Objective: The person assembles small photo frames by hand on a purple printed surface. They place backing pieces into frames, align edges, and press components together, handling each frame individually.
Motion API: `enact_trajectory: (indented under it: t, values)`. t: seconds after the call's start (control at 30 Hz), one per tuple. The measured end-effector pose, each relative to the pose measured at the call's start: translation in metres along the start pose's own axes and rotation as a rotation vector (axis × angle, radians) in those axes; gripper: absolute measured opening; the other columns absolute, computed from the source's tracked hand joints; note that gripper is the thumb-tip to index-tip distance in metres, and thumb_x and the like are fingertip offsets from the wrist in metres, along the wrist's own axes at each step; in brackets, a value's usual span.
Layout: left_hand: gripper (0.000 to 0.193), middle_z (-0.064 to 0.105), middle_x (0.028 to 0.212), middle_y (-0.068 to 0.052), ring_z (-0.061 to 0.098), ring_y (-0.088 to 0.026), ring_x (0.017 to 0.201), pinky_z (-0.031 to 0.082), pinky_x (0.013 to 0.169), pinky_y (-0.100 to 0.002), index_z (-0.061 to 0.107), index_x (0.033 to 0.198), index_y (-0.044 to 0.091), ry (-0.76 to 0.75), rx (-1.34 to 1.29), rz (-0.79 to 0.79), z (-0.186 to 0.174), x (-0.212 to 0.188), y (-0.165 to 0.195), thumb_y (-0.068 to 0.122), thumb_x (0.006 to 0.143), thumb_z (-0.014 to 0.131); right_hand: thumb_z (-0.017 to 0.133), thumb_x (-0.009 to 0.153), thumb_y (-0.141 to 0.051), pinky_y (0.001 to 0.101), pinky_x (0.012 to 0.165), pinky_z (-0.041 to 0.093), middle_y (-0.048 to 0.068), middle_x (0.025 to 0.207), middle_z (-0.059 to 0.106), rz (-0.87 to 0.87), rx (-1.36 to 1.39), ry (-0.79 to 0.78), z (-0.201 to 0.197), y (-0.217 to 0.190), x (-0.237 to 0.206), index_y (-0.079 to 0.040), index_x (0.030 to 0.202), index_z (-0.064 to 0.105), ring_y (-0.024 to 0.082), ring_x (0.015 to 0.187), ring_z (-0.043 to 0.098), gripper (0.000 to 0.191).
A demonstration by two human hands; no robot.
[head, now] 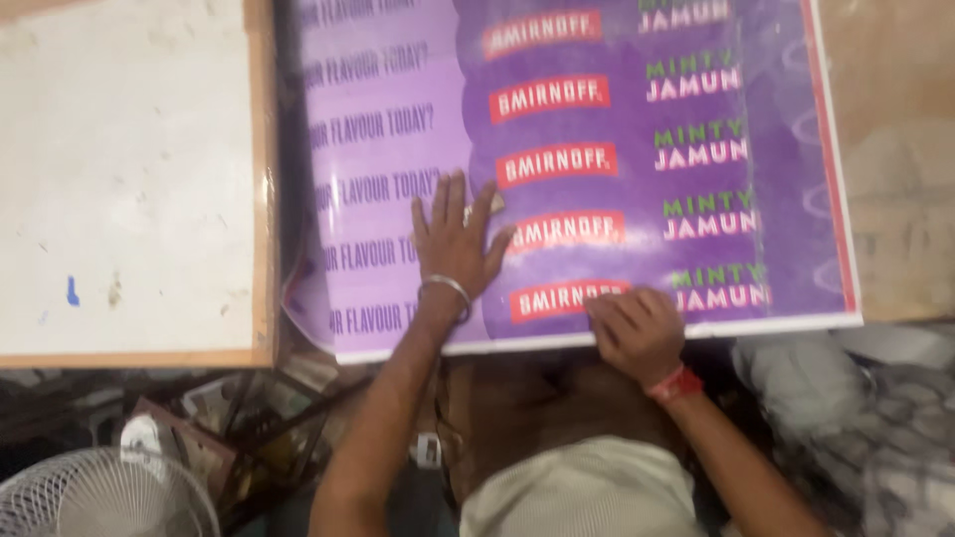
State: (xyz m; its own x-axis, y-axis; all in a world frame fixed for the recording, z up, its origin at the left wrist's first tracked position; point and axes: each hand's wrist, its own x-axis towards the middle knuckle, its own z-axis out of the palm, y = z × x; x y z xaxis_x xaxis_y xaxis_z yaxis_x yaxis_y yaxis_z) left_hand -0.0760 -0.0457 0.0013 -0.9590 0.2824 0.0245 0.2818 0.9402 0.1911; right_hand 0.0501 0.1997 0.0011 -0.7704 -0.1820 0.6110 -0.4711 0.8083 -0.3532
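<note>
Pressing flat with fingers spread, the left hand (453, 239) rests on a purple poster (597, 159) on the tabletop (895, 149). The right hand (637, 328), fingers curled, pinches the poster's near edge. The poster's top is cut off and the picture is blurred.

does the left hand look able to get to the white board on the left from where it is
Probably yes: the left hand lies flat on the purple poster, and nothing stands between it and the white board.
</note>
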Motion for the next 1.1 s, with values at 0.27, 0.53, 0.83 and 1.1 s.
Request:
enact_trajectory:
  t: [0.27, 0.53, 0.83, 1.1]
  values:
    - [0.067, 0.030, 0.164, -0.020, 0.019, -0.036, 0.155, 0.006, 0.122, -0.064, 0.044, 0.154, 0.023, 0.021, -0.038, -0.001, -0.005, -0.002, 0.000, 0.057, 0.097, 0.051, 0.080, 0.076, -0.006, 0.0357, 0.068, 0.054, -0.001, 0.086, 0.072, -0.008, -0.091, 0.059, 0.008, -0.005, -0.004, -0.013, 0.089, 0.077, 0.021, 0.076, 0.064, 0.015]
    - [0.066, 0.034, 0.161, -0.022, 0.023, -0.039, 0.153, 0.009, 0.121, -0.064, 0.046, 0.152, 0.019, 0.058, -0.041, 0.010, -0.005, -0.005, 0.002, 0.055, 0.097, 0.053, 0.078, 0.077, -0.008, 0.0352, 0.069, 0.055, -0.002, 0.088, 0.074, 0.002, -0.080, 0.052, 0.009, -0.006, -0.004, -0.014, 0.092, 0.078, 0.021, 0.076, 0.064, 0.017]
    - [0.030, 0.060, 0.109, -0.010, 0.056, -0.028, 0.099, 0.044, 0.085, -0.046, 0.064, 0.126, 0.017, 0.128, -0.149, 0.080, -0.021, 0.029, -0.031, 0.026, 0.097, 0.063, 0.069, 0.098, -0.018, 0.0283, 0.072, 0.060, 0.007, 0.093, 0.079, 0.650, 0.549, -0.226, 0.019, 0.019, 0.068, -0.008, 0.111, 0.076, 0.011, 0.081, 0.076, 0.018]
    - [0.024, 0.054, 0.096, -0.009, 0.053, -0.027, 0.088, 0.040, 0.076, -0.045, 0.061, 0.115, 0.009, 0.302, -0.133, 0.032, -0.004, 0.049, -0.044, 0.025, 0.097, 0.062, 0.078, 0.104, -0.027, 0.0439, 0.099, 0.052, 0.013, 0.123, 0.071, 0.050, 0.209, -0.054, 0.148, 0.062, 0.288, -0.007, 0.128, 0.068, 0.030, 0.115, 0.066, 0.033]
